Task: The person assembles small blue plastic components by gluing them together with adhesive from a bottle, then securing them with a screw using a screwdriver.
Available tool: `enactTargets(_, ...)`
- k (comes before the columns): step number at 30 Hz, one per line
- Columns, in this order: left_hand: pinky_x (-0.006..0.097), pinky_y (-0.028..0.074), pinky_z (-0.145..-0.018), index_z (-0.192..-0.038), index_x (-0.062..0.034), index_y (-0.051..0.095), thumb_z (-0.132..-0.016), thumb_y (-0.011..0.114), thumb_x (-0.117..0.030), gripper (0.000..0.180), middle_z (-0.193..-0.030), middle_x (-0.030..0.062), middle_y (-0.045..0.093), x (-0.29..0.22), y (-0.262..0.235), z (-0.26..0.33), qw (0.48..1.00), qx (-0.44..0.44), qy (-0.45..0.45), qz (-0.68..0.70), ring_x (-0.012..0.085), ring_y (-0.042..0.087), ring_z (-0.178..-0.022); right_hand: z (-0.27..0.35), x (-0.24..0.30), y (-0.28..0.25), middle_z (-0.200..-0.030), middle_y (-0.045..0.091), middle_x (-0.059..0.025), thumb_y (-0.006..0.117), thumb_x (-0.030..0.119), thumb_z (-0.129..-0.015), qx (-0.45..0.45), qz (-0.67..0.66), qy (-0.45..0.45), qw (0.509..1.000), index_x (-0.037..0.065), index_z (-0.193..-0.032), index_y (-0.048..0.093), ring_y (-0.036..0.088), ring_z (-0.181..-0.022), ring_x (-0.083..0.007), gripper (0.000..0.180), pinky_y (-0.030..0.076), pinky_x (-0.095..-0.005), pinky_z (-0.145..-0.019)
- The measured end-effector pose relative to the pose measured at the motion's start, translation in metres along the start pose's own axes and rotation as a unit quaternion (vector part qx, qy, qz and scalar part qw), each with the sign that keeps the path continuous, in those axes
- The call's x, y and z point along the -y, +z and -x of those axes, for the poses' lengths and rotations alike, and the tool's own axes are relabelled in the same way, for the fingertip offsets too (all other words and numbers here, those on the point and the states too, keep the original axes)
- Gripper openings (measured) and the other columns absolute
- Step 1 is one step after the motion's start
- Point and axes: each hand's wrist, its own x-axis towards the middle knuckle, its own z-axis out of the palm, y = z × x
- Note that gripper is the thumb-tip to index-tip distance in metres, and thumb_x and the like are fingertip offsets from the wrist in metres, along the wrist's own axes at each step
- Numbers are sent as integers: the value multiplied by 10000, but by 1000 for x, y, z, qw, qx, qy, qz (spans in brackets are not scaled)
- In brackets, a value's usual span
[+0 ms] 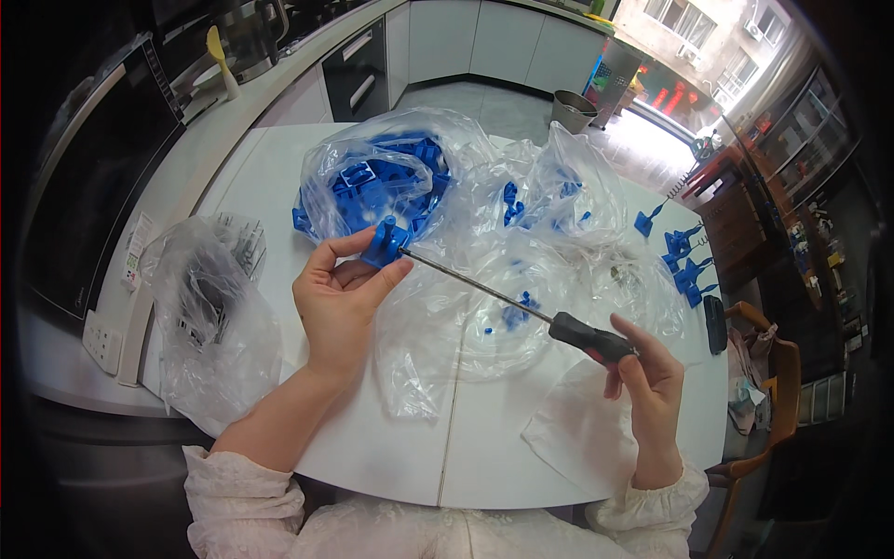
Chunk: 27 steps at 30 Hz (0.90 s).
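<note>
Between the thumb and fingers of my left hand [341,289] is a small blue plastic part [384,244] with a knob on top, held above the table. My right hand [644,368] has its fingers around the black handle of a screwdriver [590,337]. The long metal shaft points up and left, and its tip meets the side of the blue part; whether a screw sits there is hidden. Just behind my left hand, a clear plastic bag [321,172] is full of similar blue pieces [372,186].
More clear bags [484,335] with small blue pieces cover the middle of the white table [391,456]. A bag of metallic strips [209,307] lies at left. Blue assemblies with coiled wires [684,261] line the right edge, near a black object [714,324]. A wooden chair [787,391] stands right.
</note>
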Motion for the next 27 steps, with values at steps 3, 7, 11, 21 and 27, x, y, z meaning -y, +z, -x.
enactTargets(3, 184, 512, -702, -1058, 16, 582, -743, 748, 73, 361, -912, 90, 678, -1, 0, 2, 1000, 3, 6, -2, 79, 637, -767, 1, 7, -3, -705, 620, -67, 534, 290, -968, 6, -72, 50, 996, 31, -1144, 496, 561, -544, -102, 315, 429, -199, -488)
enactTargets(7, 184, 514, -708, -1059, 18, 582, -744, 747, 72, 359, -916, 93, 681, -1, 1, 1, 1000, 5, 8, 3, 83, 642, -778, 3, -1, -8, -716, 620, -76, 563, 234, -951, 38, -95, 71, 992, 49, -1171, 431, 570, -547, -98, 316, 437, -191, -479)
enactTargets(11, 178, 505, -690, -1063, 19, 582, -747, 746, 69, 360, -895, 87, 684, -1, 0, -1, 1000, -2, -2, 4, 76, 636, -764, 1, 0, 4, -753, 621, -89, 617, 148, -908, 14, -37, -36, 999, 30, -1196, 438, 576, -555, -102, 359, 442, -188, -485)
enactTargets(21, 147, 439, -629, -1067, 13, 596, -745, 764, 42, 364, -779, 26, 650, -2, 1, -1, 1000, -20, -4, 2, 27, 569, -676, 2, -6, -7, -787, 627, -76, 657, 174, -892, 48, -15, -33, 998, -29, -1082, 578, 590, -608, -103, 289, 455, -202, -525)
enactTargets(27, 147, 442, -639, -1065, 11, 603, -750, 756, 52, 353, -783, 16, 647, -2, 1, -1, 1000, -15, 2, 13, 25, 569, -689, 2, -2, -1, -771, 636, -80, 608, 254, -933, 14, -48, 27, 998, -8, -1099, 574, 578, -543, -121, 312, 450, -207, -502)
